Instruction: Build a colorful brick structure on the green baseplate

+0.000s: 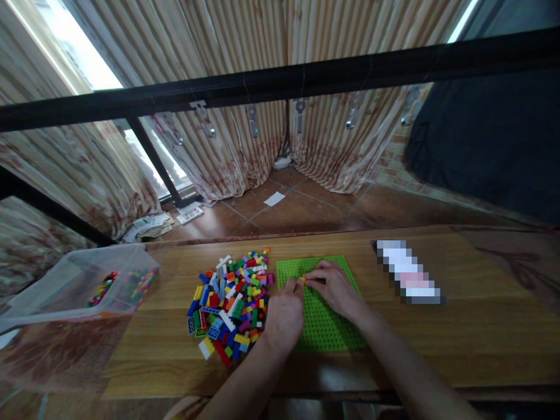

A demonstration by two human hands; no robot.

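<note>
A green studded baseplate (324, 332) lies flat on the wooden board in front of me. Over its upper left part my two hands meet at a small yellow-orange toy brick (301, 281). The fingers of my left hand (286, 312) are closed at the brick's near left side. From the right, my right hand (331, 286) pinches at the same brick with thumb and fingertips. Whether the brick is pressed onto the studs is hidden by the fingers. Just left of my left hand spreads a heap of mixed coloured toy bricks (227, 297).
A clear plastic bin (65, 291) with some bricks in it stands at the left. A blurred-out phone-like object (409, 272) lies on the wooden board (490, 326) at the right. Beyond, a black metal bar (262, 84) with hooks crosses before striped curtains (219, 46).
</note>
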